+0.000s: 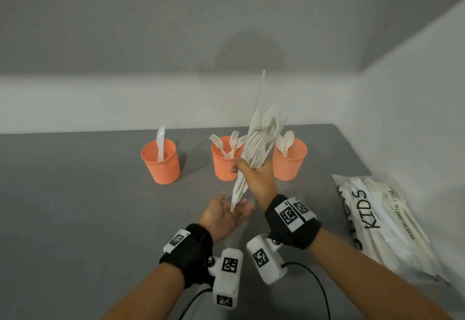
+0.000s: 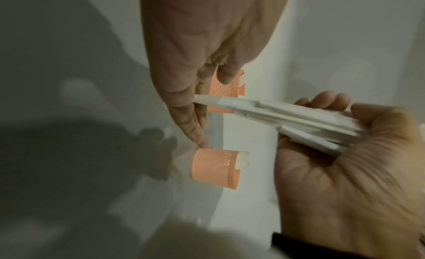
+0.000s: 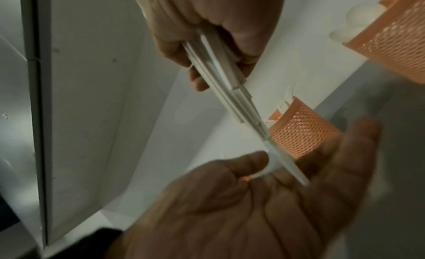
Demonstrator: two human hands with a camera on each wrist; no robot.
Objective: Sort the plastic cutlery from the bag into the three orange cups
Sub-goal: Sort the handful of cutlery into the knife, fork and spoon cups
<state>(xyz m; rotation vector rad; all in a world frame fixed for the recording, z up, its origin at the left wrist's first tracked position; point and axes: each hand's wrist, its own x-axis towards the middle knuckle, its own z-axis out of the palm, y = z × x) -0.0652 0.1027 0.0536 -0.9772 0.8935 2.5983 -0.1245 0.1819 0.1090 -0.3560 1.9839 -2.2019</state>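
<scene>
My right hand [image 1: 254, 176] grips a bundle of white plastic cutlery [image 1: 261, 138], heads up and tilted right, in front of the cups. The bundle's handle ends [image 3: 285, 164] touch the fingers of my left hand [image 1: 226, 215], which lies palm up and open below. Three orange mesh cups stand in a row: the left cup [image 1: 161, 162] holds a knife, the middle cup [image 1: 225, 161] forks, the right cup [image 1: 289, 159] spoons. The bag [image 1: 385, 224], printed KIDS, lies at the right with more cutlery inside.
A grey tabletop [image 1: 75, 206] spreads to the left and in front of the cups. A white wall [image 1: 415, 118] runs along the table's right side behind the bag. Camera cables [image 1: 317, 282] trail near my wrists.
</scene>
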